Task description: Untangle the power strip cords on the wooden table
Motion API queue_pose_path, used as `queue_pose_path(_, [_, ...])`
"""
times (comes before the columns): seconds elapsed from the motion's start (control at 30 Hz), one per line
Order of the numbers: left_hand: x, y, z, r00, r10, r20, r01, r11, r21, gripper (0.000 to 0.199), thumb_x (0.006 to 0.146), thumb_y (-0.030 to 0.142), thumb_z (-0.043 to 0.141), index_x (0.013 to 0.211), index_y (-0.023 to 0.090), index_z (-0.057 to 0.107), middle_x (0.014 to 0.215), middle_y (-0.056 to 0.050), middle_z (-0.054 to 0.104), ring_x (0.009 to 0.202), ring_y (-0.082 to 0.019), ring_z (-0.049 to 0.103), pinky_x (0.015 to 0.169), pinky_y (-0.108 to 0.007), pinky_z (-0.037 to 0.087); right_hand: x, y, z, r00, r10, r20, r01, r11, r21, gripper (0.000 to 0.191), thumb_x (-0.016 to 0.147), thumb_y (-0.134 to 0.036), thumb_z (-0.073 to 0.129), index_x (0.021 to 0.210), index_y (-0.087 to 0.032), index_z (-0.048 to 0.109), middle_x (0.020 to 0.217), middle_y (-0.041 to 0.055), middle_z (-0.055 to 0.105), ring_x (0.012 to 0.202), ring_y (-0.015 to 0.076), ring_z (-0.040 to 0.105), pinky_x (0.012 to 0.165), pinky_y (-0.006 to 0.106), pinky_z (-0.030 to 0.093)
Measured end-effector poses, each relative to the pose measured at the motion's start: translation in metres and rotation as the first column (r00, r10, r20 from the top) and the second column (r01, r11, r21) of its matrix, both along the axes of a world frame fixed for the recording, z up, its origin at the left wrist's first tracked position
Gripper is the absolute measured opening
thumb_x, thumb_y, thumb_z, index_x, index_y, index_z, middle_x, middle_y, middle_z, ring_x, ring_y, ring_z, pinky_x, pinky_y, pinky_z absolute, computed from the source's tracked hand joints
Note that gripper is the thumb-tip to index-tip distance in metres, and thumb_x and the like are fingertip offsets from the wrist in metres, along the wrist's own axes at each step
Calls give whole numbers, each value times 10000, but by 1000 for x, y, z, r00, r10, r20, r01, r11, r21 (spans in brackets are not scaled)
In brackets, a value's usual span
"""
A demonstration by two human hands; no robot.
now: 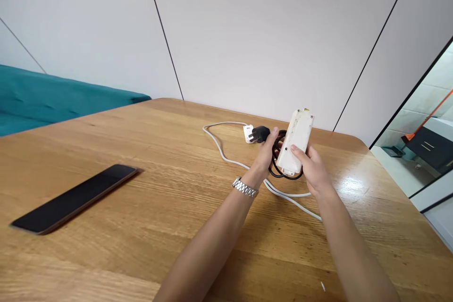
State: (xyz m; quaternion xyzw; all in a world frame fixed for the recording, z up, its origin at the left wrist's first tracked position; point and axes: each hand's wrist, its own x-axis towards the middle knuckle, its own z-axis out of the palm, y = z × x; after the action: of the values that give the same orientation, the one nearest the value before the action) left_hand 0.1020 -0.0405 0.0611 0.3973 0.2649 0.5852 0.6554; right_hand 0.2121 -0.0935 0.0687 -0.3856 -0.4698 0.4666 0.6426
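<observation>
My right hand (313,167) is closed around a white power strip (297,134), its thumb lying across the face toward me. The strip is held up at a slant above the table, with screws showing on that face. Black cord (292,178) hangs in loops behind and beside it. My left hand (264,155), with a metal watch band on its wrist, is closed around part of the looped cord. A black plug (261,134) sticks out past that hand, prongs to the left. The left fingers are mostly hidden.
A white charger (248,133) lies behind the plug, near a white cable (226,156) running beneath my hands. A dark-screened tablet (76,198) rests on the wooden table (159,245) at left. Beyond are a teal sofa (63,96) and a pale wall (255,33).
</observation>
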Motion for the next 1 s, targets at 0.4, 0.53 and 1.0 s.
queue_pose_path(0.4, [-15,-3,17,988,-85,132,94,994,-61,400,716,487,677,950,166,634,988,-78,677,754,-186,640,601,-275,471,16,7,8,907,-215,-361,222,975,-22,376,621,-304,731,967,-218,609,857,-18,697,766,172,658,581,259,546])
queue_pose_path(0.53, [-11,-2,11,994,-80,70,85,994,-75,402,684,501,710,887,158,662,941,-73,690,778,-192,642,589,-261,460,19,10,5,923,-190,-336,164,981,-105,288,637,-282,709,900,-181,644,822,11,714,771,185,668,586,250,550])
queue_pose_path(1.0, [-5,-4,7,973,-194,128,198,980,-20,429,674,565,693,609,163,558,600,-7,603,568,-136,590,513,-239,438,17,1,-3,946,296,-132,-321,910,-264,344,625,-320,697,935,-175,661,867,53,731,818,238,673,694,328,547])
